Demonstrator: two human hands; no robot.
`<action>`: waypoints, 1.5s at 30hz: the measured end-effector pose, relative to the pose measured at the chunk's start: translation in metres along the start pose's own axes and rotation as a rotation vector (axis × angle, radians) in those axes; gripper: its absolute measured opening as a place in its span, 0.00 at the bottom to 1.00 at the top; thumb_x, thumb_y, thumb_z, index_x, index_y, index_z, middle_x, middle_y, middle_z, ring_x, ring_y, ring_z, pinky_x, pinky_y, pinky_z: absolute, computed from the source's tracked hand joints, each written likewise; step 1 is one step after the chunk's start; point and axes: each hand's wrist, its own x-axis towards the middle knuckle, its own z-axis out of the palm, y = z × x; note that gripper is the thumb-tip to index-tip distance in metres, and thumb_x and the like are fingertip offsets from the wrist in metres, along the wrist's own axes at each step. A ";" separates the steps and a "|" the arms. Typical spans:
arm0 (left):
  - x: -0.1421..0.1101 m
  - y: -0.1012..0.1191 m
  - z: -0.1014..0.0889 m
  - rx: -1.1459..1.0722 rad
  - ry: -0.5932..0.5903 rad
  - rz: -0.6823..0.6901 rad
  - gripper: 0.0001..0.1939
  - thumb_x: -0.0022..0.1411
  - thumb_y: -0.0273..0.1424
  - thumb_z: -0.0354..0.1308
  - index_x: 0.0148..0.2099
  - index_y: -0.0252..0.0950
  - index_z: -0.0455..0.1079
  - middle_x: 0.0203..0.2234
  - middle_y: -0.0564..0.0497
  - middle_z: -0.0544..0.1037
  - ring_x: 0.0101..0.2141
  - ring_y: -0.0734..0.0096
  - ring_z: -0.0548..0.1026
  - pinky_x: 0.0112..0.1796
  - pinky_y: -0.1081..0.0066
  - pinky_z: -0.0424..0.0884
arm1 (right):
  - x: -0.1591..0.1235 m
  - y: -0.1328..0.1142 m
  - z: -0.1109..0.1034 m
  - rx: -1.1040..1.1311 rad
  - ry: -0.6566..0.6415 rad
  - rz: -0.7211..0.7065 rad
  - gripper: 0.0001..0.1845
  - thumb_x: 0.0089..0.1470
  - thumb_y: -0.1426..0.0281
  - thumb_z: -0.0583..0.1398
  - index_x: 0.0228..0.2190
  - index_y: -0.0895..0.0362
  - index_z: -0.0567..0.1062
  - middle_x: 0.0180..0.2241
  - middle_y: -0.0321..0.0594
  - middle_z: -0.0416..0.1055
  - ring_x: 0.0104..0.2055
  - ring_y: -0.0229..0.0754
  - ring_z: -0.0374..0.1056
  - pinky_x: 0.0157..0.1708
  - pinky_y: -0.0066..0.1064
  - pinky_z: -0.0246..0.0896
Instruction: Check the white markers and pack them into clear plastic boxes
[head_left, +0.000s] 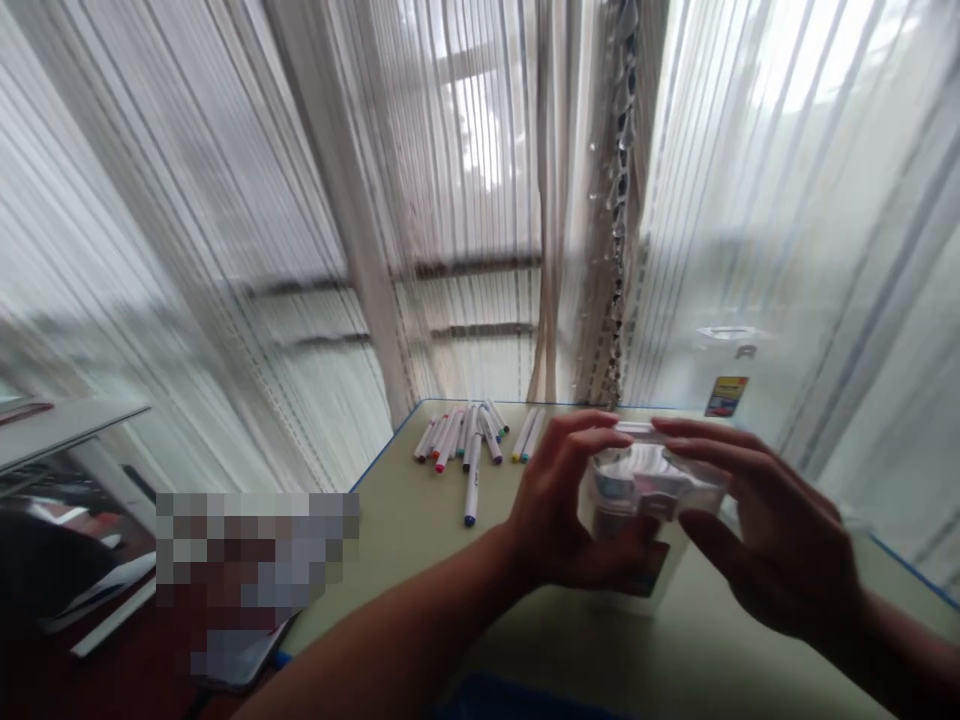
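Observation:
A clear plastic box [652, 480] with a latched lid stands upright on the pale green table, a dark label on its front. My left hand [566, 505] is wrapped round its left side, thumb across the front near the latch and fingertips at the lid's edge. On the right side, my right hand [765, 510] grips the lid, fingers over the top and thumb by the front corner. What is inside the box is blurred. Left of the hands, one white marker [472, 490] with a blue tip lies apart from a loose pile of white markers [450, 435].
Two more markers [529, 435] lie right of the pile. A second clear box [726, 370] with a yellow label stands behind my right hand. The table [390, 545] has a blue edge. Sheer curtains [465, 200] hang behind it. Dark red furniture [142, 660] stands at left.

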 end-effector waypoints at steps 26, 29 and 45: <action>0.011 0.008 -0.007 0.124 -0.035 0.071 0.22 0.57 0.27 0.62 0.55 0.36 0.68 0.49 0.40 0.76 0.51 0.53 0.74 0.52 0.50 0.73 | 0.014 -0.016 0.000 -0.058 -0.016 -0.068 0.27 0.59 0.70 0.62 0.59 0.53 0.69 0.59 0.53 0.69 0.60 0.56 0.69 0.56 0.52 0.70; 0.009 0.011 -0.001 0.046 0.032 -0.003 0.17 0.60 0.25 0.61 0.52 0.36 0.70 0.47 0.41 0.77 0.50 0.55 0.75 0.51 0.52 0.73 | 0.015 -0.019 0.001 0.001 -0.025 -0.031 0.27 0.59 0.69 0.65 0.58 0.53 0.71 0.60 0.52 0.68 0.62 0.56 0.67 0.59 0.52 0.67; 0.009 0.014 0.003 0.024 0.054 -0.029 0.13 0.63 0.22 0.62 0.51 0.34 0.72 0.47 0.42 0.77 0.51 0.58 0.75 0.53 0.55 0.72 | 0.018 -0.028 0.004 0.184 0.037 0.068 0.21 0.60 0.75 0.64 0.54 0.50 0.76 0.56 0.47 0.72 0.59 0.51 0.69 0.58 0.49 0.67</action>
